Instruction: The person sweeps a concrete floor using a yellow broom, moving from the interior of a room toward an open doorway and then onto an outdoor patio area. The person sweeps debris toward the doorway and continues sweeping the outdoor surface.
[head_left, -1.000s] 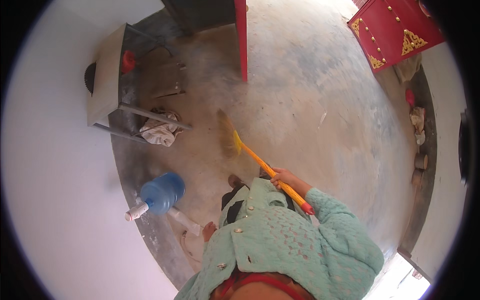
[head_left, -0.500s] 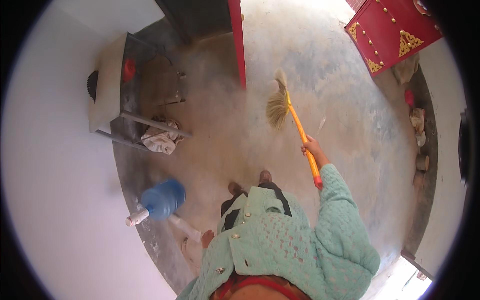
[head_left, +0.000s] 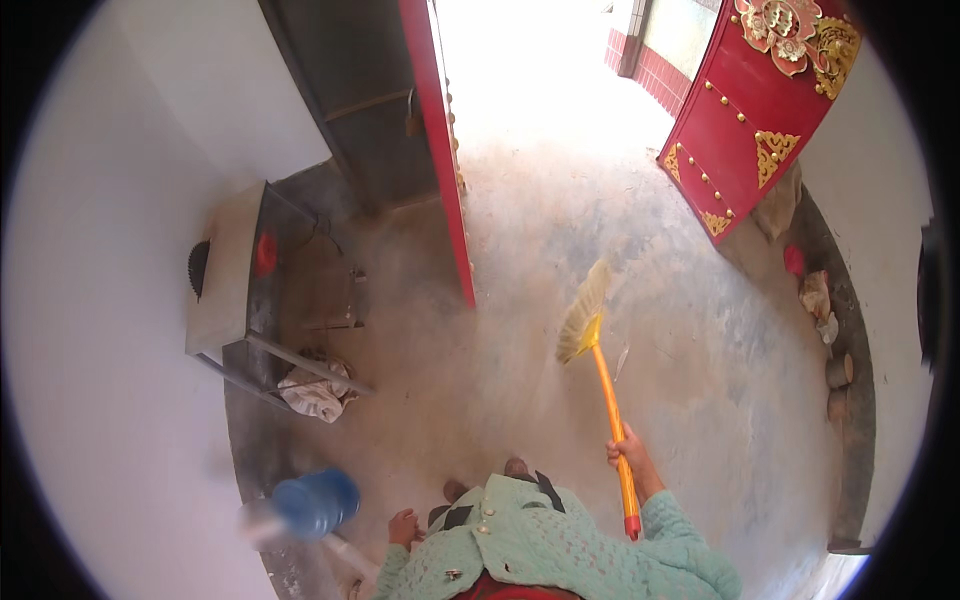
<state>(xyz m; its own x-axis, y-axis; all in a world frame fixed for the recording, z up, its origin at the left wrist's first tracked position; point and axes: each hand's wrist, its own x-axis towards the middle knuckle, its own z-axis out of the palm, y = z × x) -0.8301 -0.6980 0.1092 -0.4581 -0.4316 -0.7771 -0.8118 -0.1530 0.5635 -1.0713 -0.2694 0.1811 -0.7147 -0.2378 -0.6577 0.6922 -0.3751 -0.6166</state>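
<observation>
My right hand [head_left: 628, 450] is wrapped round the orange handle of a broom [head_left: 608, 395], above its red end cap. The broom's pale straw bristles [head_left: 583, 318] fan out at the far end, over the concrete floor. My left hand [head_left: 404, 527] hangs beside my body with loosely bent fingers and nothing visible in it. Nearest to that hand are a long whitish object [head_left: 350, 555] and a blue water jug [head_left: 318, 502] lying on its side near the left wall. A thin pale scrap [head_left: 622, 362] lies on the floor just right of the handle.
A metal-framed table saw [head_left: 225, 275] stands at the left, with a whitish sack [head_left: 318, 390] under it. Red door leaves [head_left: 735, 125] stand apart before a bright doorway. Bags [head_left: 815, 292] and a wood block [head_left: 839, 371] line the right wall. Dust hazes the floor.
The view has tilted up, showing more of the doorway. The broom head has swung right and its bristles now fan differently. My left hand shows more fully.
</observation>
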